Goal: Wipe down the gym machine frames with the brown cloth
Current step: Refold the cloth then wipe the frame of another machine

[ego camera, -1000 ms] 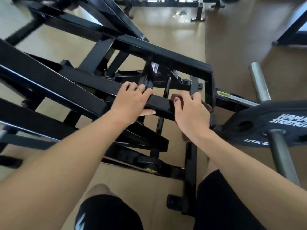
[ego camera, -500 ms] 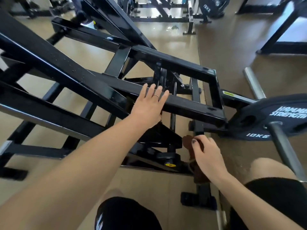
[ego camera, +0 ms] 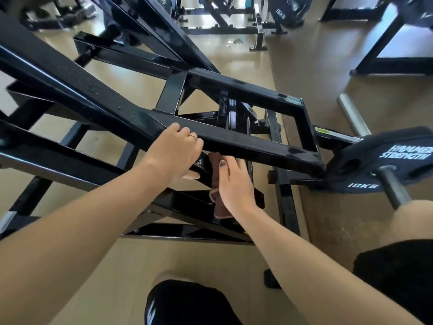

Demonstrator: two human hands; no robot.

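Head view: the weight plate (ego camera: 379,165) reads "HAMMER STRENGTH" and "10KG". The left hand (ego camera: 173,156) curls around a black frame bar (ego camera: 246,141); the right hand (ego camera: 234,186) presses the brown cloth (ego camera: 216,202) against a lower bar, fingers hidden.

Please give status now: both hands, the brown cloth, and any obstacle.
Left hand grips the upper black bar. Right hand presses the brown cloth on a lower frame bar. Upper bar overhangs the cloth; no other obstacle seen.

Glossy black-painted metal frame (ego camera: 246,148), soft matt brown cloth (ego camera: 216,200), brushed steel bar (ego camera: 352,114)
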